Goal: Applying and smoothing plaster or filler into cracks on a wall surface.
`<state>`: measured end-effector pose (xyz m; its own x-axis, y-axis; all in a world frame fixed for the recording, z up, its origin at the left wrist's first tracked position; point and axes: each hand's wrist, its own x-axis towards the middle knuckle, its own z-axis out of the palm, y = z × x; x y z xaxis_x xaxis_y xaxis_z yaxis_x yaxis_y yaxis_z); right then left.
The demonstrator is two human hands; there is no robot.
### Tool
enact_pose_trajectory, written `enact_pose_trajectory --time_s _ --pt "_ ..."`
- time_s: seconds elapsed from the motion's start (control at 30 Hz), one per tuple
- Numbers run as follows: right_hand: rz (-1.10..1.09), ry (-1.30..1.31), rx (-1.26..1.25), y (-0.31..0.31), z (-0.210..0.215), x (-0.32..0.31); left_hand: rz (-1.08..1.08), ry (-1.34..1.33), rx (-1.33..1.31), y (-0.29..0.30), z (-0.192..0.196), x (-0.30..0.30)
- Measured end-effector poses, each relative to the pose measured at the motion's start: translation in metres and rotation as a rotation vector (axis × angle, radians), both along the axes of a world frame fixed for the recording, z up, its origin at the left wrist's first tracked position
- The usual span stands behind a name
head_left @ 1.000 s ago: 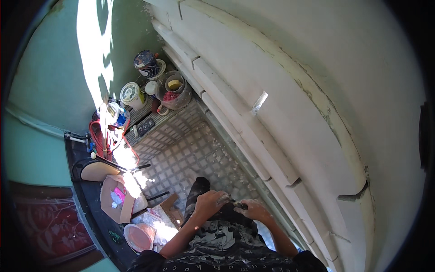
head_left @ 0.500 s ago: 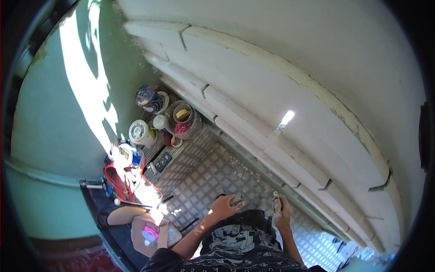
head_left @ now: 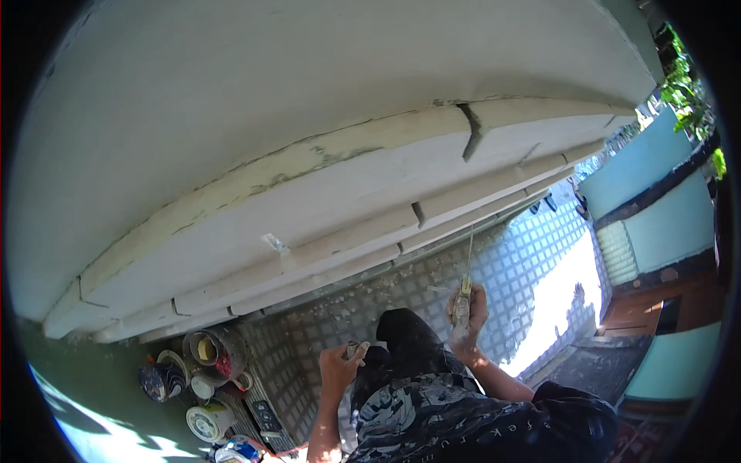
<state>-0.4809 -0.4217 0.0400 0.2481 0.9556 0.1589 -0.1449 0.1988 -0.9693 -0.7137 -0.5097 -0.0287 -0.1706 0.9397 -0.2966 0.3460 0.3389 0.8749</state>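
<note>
My right hand [head_left: 469,324] is closed around the pale, dusty handle of a thin-bladed hand tool [head_left: 461,309]. Its long narrow blade points away from me, toward the wall ledges, and touches nothing that I can make out. Lower and to the left, in front of my body, my left hand [head_left: 338,369] pinches a small grey piece [head_left: 355,350]; its exact kind is not clear. Beyond both hands runs a white wall with stepped ledges [head_left: 340,239], cut by several dark vertical grooves [head_left: 417,215].
At the lower left stand a bucket [head_left: 231,347] with a yellow block in it, a white-lidded tub [head_left: 207,423] and a blue paint-stained can [head_left: 158,382]. Pale crumbs lie on the checkered tile floor [head_left: 332,309]. Light-green walls [head_left: 656,174] and a wooden panel [head_left: 644,309] stand at the right.
My view has swung right, so the buckets now sit lower left and the green walls appear. The tool in my right hand now shows its blade pointing forward. Both hands keep their holds.
</note>
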Motion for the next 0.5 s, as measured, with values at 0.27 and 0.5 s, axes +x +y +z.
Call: enact_pose_trajectory --time_s 0.27,0.5 --pt "-0.117 -0.238 0.164 0.068 0.047 0.042 -0.332 -0.111 0.391 0.058 0.023 -0.003" --pt "-0.282 -0.328 0.536 0.127 0.027 0.002 -0.519 -0.467 0.687 0.09 0.041 0.001"
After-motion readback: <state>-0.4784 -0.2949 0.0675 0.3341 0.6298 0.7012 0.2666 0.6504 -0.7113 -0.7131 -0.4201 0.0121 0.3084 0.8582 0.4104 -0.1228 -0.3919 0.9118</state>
